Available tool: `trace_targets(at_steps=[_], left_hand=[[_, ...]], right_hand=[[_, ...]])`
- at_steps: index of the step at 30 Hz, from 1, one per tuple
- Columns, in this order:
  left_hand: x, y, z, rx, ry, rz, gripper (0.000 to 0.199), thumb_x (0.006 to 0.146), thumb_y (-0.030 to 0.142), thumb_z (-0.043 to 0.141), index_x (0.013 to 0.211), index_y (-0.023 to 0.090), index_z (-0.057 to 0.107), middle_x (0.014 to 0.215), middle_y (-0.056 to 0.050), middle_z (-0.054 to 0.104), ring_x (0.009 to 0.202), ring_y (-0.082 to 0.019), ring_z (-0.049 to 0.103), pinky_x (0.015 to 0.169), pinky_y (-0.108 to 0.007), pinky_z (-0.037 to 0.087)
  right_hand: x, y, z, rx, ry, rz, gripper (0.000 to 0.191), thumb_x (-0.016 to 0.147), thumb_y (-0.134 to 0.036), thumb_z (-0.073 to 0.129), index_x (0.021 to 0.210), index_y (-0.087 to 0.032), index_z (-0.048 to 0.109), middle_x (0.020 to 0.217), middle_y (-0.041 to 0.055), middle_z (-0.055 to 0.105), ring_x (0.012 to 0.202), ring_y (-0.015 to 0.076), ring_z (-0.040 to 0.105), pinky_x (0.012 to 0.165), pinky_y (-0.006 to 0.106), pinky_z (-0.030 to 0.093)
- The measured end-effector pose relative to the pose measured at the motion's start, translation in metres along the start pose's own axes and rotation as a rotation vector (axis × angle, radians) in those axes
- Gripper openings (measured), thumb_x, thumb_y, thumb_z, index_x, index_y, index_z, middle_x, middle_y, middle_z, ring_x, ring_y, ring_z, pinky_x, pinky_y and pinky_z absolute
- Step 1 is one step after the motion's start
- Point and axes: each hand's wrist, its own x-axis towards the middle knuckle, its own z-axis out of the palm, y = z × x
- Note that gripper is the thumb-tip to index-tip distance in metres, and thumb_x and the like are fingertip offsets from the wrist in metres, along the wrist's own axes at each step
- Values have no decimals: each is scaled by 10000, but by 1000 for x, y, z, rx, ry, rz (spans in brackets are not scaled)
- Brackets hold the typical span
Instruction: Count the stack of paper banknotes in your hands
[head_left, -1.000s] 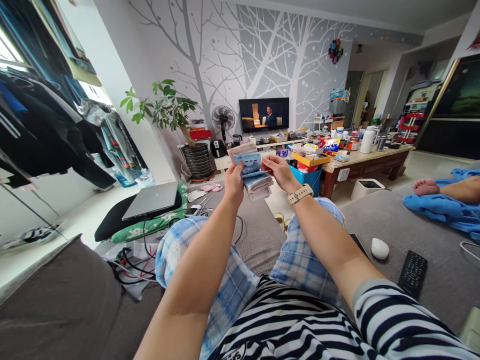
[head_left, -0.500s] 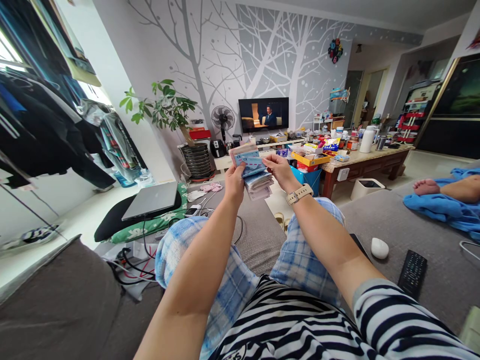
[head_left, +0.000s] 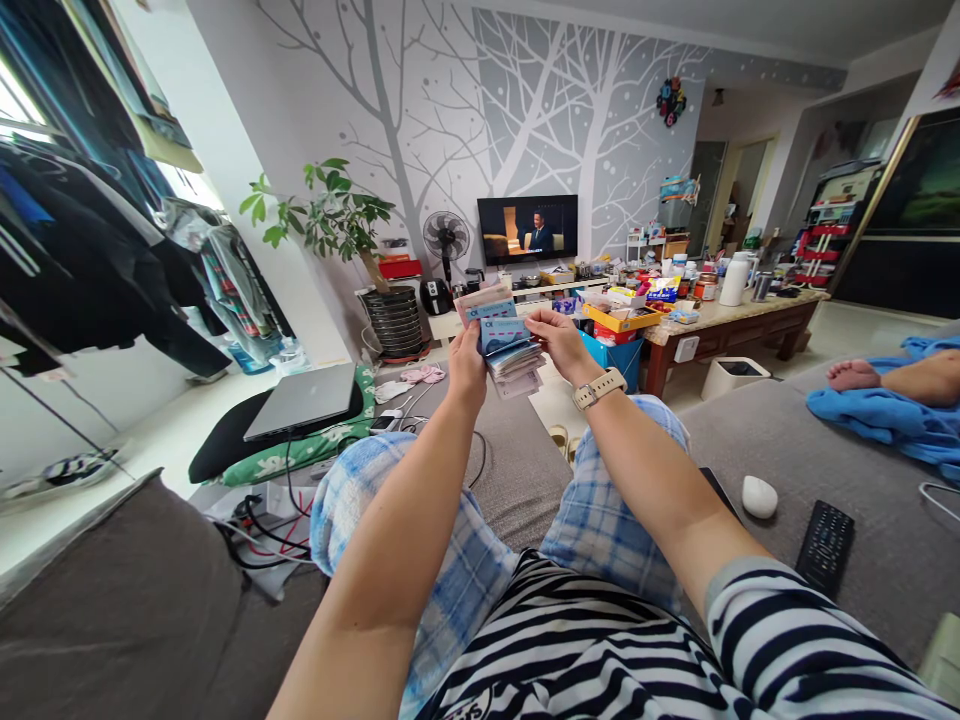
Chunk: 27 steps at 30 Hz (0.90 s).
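In the middle of the view, a fanned stack of paper tickets (head_left: 516,362), pink, blue and white, is held above my knees. My left hand (head_left: 467,362) grips the stack at its left side, thumb on top. With closed fingertips my right hand (head_left: 557,338) pinches the right edge of a blue ticket (head_left: 504,336) at the top of the stack. A beige watch (head_left: 599,389) is on my right wrist. Further pink and blue papers stick out at the upper left of the bundle.
A laptop (head_left: 302,402) lies on cushions at the left, with cables beside it. At the right are a white mouse (head_left: 759,497), a remote (head_left: 826,548) and a person's bare foot (head_left: 853,375). A cluttered table (head_left: 720,325) stands ahead.
The blue ticket between my hands has turned flatter and its print faces me more. Both hands have shifted only slightly.
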Motion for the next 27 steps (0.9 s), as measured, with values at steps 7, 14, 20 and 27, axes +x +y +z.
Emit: trace_targets(at_steps=[7, 14, 20, 27], left_hand=[[0, -1, -1, 18, -1, -23, 213, 692, 373, 644, 678, 163, 611, 663, -10, 638, 715, -167, 639, 697, -271, 506], [3, -4, -3, -1, -19, -16, 185, 711, 348, 621, 680, 166, 623, 676, -10, 648, 733, -168, 645, 708, -278, 511], [1, -2, -2, 6, -31, -13, 193, 695, 363, 634, 670, 172, 617, 646, 2, 644, 677, -156, 636, 683, -272, 514], [3, -5, -3, -3, -25, -9, 200, 690, 363, 641, 680, 165, 616, 669, -12, 649, 740, -185, 649, 708, -291, 511]], right_hand=[[-1, -1, 0, -2, -8, 6, 262, 655, -374, 655, 629, -174, 487, 591, -42, 410, 522, 67, 356, 487, 212, 261], [0, 1, -1, 4, -13, -1, 252, 667, -361, 653, 631, -176, 486, 586, -43, 406, 516, 68, 358, 488, 213, 261], [0, 2, -1, 6, -21, -9, 238, 678, -348, 646, 633, -172, 491, 589, -42, 409, 516, 65, 361, 488, 209, 261], [1, 3, -1, 15, -18, -7, 245, 674, -353, 658, 640, -171, 498, 584, -43, 422, 509, 63, 371, 481, 208, 262]])
